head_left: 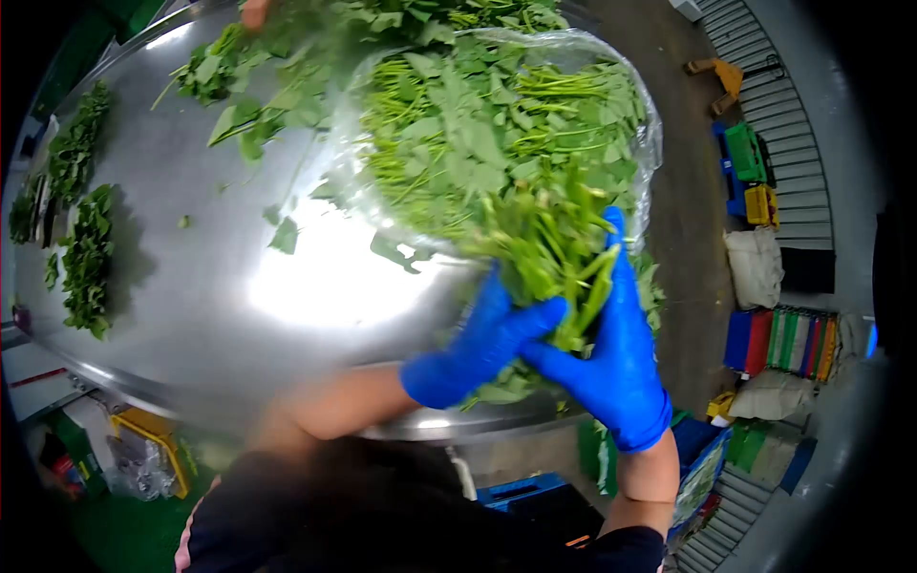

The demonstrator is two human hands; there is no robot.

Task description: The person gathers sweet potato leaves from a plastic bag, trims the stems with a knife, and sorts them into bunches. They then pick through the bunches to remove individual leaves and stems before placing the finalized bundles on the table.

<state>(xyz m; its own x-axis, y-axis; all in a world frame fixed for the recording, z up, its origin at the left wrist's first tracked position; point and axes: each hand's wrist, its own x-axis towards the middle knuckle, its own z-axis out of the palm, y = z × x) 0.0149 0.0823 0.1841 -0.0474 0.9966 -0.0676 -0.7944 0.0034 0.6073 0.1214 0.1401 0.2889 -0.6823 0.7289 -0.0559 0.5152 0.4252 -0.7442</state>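
Observation:
Both my hands wear blue gloves and hold one bunch of green leafy stems [549, 253] between them, at the table's near right edge. My left hand [482, 339] wraps round the bunch from the left, thumb across its lower part. From the right, my right hand [616, 349] presses on it with fingers stretched upward along the stems. Just beyond the bunch lies a clear plastic bag [652, 143] filled with leafy greens [468, 143], stems and leaves laid in rows. The bunch overlaps the bag's near edge and is slightly blurred.
The metal table [191, 277] carries leafy bunches [88, 258] at the left and loose greens [215, 72] at the back. Part of another person's hand [255, 13] shows at the top edge. Beyond the table at the right are crates [745, 153], a sack [755, 267] and a roller conveyor [798, 124].

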